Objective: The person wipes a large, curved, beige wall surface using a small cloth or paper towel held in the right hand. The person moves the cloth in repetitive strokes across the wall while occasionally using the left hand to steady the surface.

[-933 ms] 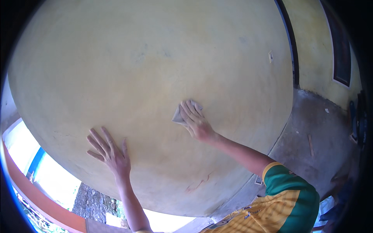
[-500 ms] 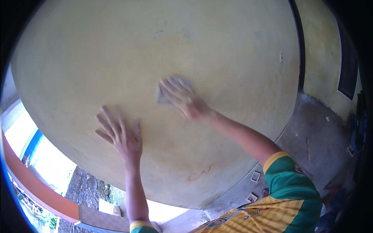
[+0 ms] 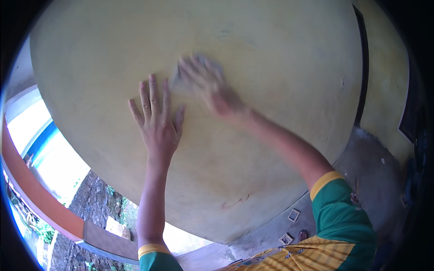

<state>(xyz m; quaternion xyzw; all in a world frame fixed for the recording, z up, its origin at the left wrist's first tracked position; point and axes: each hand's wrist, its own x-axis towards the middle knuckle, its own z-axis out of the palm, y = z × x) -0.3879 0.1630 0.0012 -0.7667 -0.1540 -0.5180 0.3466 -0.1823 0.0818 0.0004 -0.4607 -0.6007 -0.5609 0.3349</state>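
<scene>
A yellowish plastered wall bulges across most of the head view, with faint stains and a reddish scratch mark low down. My left hand lies on it with fingers spread, holding nothing. Up and to the right of it, my right hand presses a grey sheet, which looks like sandpaper, flat against the wall. Motion blurs the right hand, and its fingers cover much of the sheet. The sheet's corners show beyond the fingertips and near the left hand's fingers.
Two small square frames lie on the grey floor at the wall's foot, near a foot in a sandal. A dark vertical strip edges the wall at right. At lower left runs an orange and grey low wall, with stony ground beside it.
Both hands have moved up the wall. The left went up and slightly right; the right slid the sheet upward and a little left. The view has shifted slightly.
</scene>
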